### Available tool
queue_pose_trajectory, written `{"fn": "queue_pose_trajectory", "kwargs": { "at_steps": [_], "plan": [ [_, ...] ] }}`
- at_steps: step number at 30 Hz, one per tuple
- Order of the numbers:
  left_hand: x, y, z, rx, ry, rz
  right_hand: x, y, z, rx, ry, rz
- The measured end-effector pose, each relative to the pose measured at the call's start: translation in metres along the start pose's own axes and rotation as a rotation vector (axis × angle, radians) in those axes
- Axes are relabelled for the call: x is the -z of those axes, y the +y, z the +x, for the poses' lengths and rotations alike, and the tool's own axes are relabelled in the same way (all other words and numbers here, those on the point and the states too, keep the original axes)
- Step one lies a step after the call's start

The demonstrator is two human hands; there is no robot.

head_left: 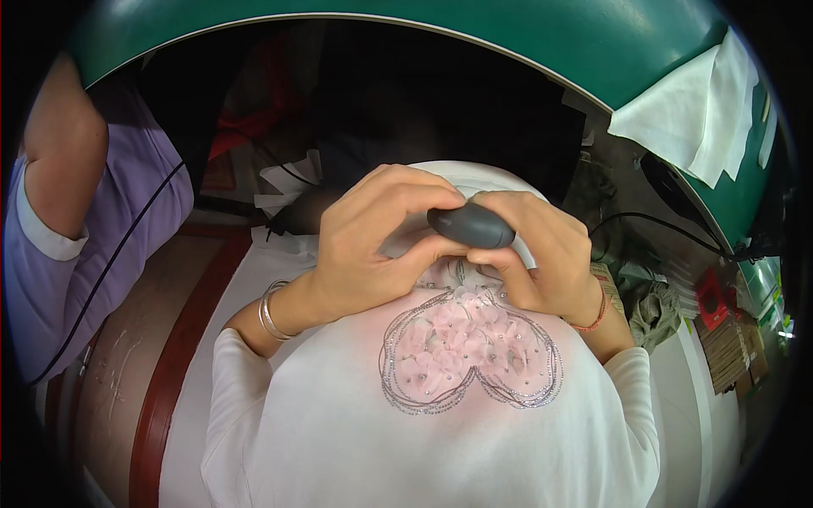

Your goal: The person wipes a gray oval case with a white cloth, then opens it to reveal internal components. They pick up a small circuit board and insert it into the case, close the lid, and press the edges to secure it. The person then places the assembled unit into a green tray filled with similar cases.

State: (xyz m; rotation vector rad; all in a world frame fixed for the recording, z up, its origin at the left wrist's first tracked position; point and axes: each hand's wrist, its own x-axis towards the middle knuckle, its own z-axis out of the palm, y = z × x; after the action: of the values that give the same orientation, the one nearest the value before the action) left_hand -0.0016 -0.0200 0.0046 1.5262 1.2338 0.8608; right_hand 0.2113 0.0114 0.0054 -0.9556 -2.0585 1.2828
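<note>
A smooth dark grey rounded object with a thin seam (471, 225) is held up in front of my chest; its exact kind does not show. My left hand (377, 233) grips its left end between thumb and fingers. On the other end, the thumb and fingers of my right hand (542, 245) are closed. Both hands are off the table, just above the pink fabric flowers (461, 343) and beaded loops on my white top. Behind the hands, a pale rounded surface (508, 173) shows in part.
A green tabletop (381, 10) with a pale edge curves across the far side. White cloth (699, 110) hangs over its right part. At left sits another person in a lavender top (144, 169), with a black cable (127, 245) in front. Stacked brown cardboard (724, 351) lies at right.
</note>
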Motion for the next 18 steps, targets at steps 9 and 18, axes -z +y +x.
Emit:
{"fn": "queue_pose_trajectory", "kwargs": {
  "at_steps": [9, 18],
  "plan": [
    [-0.003, 0.002, 0.006, -0.014, -0.008, 0.114, -0.014, -0.009, -0.002, -0.656, 0.186, 0.914],
    [-0.001, -0.005, 0.011, -0.218, 0.046, 0.217, -0.012, -0.005, 0.000, -0.320, 0.147, 0.419]
  ]
}}
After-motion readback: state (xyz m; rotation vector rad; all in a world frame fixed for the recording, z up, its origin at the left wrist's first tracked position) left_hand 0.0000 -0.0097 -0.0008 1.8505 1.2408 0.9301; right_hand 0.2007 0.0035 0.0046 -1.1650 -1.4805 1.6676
